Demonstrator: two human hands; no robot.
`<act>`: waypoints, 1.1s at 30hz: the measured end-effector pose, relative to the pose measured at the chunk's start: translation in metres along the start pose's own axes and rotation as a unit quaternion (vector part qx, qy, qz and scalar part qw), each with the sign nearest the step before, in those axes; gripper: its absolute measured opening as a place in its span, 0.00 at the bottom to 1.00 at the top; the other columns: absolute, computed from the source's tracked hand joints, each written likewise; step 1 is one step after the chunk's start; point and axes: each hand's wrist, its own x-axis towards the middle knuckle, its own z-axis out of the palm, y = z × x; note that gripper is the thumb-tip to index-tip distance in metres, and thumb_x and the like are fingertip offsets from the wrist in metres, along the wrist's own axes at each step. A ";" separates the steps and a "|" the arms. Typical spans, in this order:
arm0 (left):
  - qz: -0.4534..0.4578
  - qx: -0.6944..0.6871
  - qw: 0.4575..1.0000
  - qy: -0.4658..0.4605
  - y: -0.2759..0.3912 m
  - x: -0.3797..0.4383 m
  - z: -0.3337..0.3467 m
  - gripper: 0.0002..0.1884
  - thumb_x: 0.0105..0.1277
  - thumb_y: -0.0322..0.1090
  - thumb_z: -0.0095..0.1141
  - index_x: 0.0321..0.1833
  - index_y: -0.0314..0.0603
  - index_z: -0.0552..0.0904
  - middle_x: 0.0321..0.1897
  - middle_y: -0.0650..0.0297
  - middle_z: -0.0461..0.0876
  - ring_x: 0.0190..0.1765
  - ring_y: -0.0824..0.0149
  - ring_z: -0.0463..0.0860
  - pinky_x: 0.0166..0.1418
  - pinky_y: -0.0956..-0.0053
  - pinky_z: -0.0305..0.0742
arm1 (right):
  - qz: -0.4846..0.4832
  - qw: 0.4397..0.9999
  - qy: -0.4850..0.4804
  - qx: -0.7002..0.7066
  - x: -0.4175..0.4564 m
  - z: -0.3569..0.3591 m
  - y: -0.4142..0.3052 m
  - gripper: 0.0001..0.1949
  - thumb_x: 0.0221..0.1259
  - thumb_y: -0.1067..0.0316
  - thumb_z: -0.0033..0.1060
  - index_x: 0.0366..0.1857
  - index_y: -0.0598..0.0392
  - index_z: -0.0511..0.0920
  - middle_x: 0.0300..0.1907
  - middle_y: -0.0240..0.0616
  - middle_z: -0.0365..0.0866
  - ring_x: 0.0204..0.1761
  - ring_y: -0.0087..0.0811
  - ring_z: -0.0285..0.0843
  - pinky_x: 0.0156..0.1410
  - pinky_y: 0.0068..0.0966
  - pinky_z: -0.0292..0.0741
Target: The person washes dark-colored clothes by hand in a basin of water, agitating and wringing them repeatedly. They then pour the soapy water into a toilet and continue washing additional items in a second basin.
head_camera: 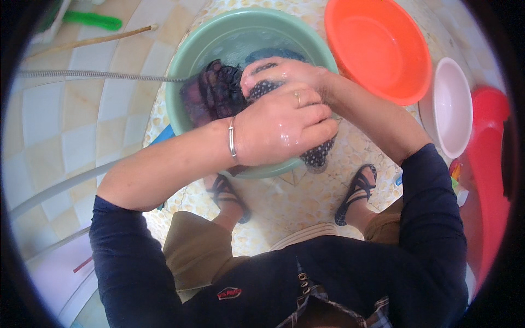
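A wet dark cloth with white polka dots (318, 154) is gripped between my two hands above the green plastic basin (254, 13). My left hand (287, 123), with a silver bangle at the wrist and a ring, is closed on it nearest to me, and an end of the cloth hangs below the fingers. Just beyond, my right hand (283, 74) holds the other part of the cloth, some dots showing under its fingers. Dark purple lace-like fabric (217, 92) lies in the basin to the left. Dark blue fabric (277, 54) sits in the water (238, 45) behind my hands.
An orange-red basin (381, 49) touches or nearly touches the green one at the right. Beyond it stand a pale pink basin (451, 106) and a red plastic object (486, 143). A ribbed hose (102, 75) runs into the green basin from the left, past the tiled wall.
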 end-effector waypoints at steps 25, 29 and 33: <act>0.072 0.019 0.934 -0.350 0.023 -0.014 0.034 0.09 0.52 0.38 0.52 0.36 0.51 0.78 0.31 0.62 0.76 0.40 0.58 0.80 0.47 0.66 0.72 | 0.003 0.962 0.023 -0.273 0.007 0.042 0.042 0.15 0.62 0.57 0.53 0.29 0.60 0.82 0.28 0.46 0.82 0.32 0.39 0.77 0.43 0.35 0.72; 0.070 0.034 0.941 -0.328 0.019 -0.020 0.047 0.07 0.49 0.39 0.52 0.28 0.48 0.75 0.27 0.63 0.75 0.37 0.60 0.79 0.45 0.66 0.73 | 0.013 0.957 0.054 -0.283 0.011 0.038 0.057 0.16 0.62 0.57 0.52 0.28 0.58 0.82 0.29 0.45 0.82 0.34 0.42 0.79 0.44 0.36 0.73; 0.057 0.044 0.926 -0.372 0.014 -0.021 0.053 0.06 0.52 0.38 0.51 0.31 0.47 0.76 0.30 0.61 0.76 0.40 0.59 0.79 0.47 0.64 0.72 | 0.042 0.947 0.071 -0.310 0.014 0.032 0.063 0.15 0.63 0.57 0.51 0.29 0.58 0.82 0.31 0.46 0.83 0.37 0.43 0.79 0.47 0.37 0.73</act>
